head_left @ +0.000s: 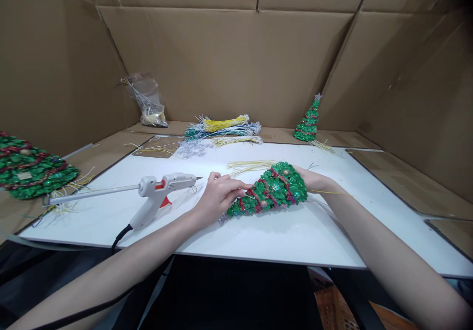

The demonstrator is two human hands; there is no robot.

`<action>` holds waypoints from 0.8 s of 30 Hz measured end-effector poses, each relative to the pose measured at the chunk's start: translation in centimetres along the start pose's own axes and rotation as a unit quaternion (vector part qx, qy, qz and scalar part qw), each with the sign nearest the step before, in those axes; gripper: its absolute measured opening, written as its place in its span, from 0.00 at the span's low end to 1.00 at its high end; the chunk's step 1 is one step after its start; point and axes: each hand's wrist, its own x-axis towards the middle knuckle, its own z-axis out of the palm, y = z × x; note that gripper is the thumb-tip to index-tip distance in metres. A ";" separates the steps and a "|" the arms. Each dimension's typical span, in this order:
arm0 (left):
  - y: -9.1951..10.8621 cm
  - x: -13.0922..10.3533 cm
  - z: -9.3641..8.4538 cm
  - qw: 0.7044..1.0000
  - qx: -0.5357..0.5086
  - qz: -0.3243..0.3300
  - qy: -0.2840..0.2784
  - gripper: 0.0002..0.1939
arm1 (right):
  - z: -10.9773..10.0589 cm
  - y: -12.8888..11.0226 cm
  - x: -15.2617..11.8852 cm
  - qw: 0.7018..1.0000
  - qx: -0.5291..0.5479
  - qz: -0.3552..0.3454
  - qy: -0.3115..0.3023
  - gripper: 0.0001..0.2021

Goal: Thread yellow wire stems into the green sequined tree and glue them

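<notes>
A small green tinsel Christmas tree (275, 189) with red garland and little ornaments lies on its side on the white board, its tip toward the left. My right hand (301, 175) holds it at the wide base; its fingers are mostly hidden behind the tree. My left hand (220, 194) is at the narrow end, thumb and index finger pinched close together against the garland. A fine pale line shows by the thumb tip, too small to name. Under the left hand a silvery star (222, 218) peeks out at the tip. A thin yellow strand (325, 192) crosses my right wrist.
Left of my hands stands a white glue gun (158, 197) with a long glue stick and black cord. Bundles of wire ties (225, 125) lie at the back, beside a plastic bag (148, 101). Other trees stand back right (307, 120) and far left (33, 167). Cardboard walls (221, 59) enclose the board.
</notes>
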 end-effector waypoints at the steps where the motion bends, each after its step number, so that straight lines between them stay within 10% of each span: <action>1: 0.0 0.0 0.0 1.000 -0.001 -0.003 -0.001 0.11 | 0.1 -0.1 0.0 1.000 0.000 -0.001 0.000 0.27; 24: 0.6 -0.1 -0.7 0.999 -0.018 -0.009 0.033 0.13 | 0.0 0.2 0.4 0.999 -0.004 -0.023 -0.037 0.21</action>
